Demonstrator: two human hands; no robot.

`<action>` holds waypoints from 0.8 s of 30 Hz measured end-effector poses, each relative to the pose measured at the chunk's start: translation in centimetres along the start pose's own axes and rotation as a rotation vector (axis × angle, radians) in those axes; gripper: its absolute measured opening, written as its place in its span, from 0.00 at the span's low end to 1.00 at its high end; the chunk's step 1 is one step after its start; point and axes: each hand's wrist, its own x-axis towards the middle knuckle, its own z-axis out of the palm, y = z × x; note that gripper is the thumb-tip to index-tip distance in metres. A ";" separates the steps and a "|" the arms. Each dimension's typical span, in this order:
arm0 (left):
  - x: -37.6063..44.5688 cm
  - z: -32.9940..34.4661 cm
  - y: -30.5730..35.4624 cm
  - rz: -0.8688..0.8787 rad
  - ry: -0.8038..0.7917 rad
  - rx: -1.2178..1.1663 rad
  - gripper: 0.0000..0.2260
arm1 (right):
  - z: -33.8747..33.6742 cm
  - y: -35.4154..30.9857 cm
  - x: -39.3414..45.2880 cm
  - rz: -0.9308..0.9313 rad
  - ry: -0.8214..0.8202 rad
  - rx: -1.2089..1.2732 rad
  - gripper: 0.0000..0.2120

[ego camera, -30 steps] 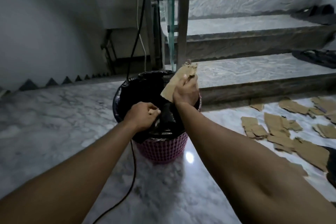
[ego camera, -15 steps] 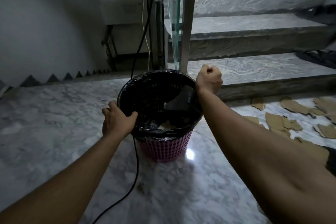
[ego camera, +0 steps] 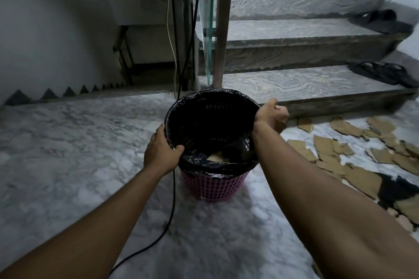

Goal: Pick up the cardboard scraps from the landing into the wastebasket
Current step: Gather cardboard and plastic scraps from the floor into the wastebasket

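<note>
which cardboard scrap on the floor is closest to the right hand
The small scrap lying just below the bottom step, right of the right hand; the other scraps lie farther right.

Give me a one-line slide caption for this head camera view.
Both hands, left hand and right hand, grip the wastebasket rim while cardboard scraps lie on the marble landing.

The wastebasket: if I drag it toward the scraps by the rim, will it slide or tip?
The wastebasket looks like light pink plastic mesh, nearly empty, so probably slides easily on the polished marble floor. Its base is narrower than its rim, so a high pull may tip it.
</note>
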 end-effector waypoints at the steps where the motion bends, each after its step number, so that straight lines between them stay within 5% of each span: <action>1: -0.2 0.1 0.2 0.011 -0.011 -0.005 0.37 | -0.8 0.0 0.6 0.043 -0.003 0.069 0.21; 6: -0.7 0.8 1.0 0.041 -0.024 -0.016 0.37 | -4.4 -0.5 4.6 0.299 0.092 0.476 0.23; 11: -1.6 2.2 2.2 0.078 -0.053 -0.011 0.37 | -7.4 1.4 5.4 0.327 0.149 0.320 0.25; 16: -1.8 3.0 2.6 0.075 -0.036 -0.013 0.38 | -9.4 2.6 6.5 0.437 -0.061 0.400 0.10; 24: -2.9 4.1 2.8 0.081 -0.042 -0.042 0.38 | -12.5 7.2 7.2 0.580 -0.122 0.393 0.10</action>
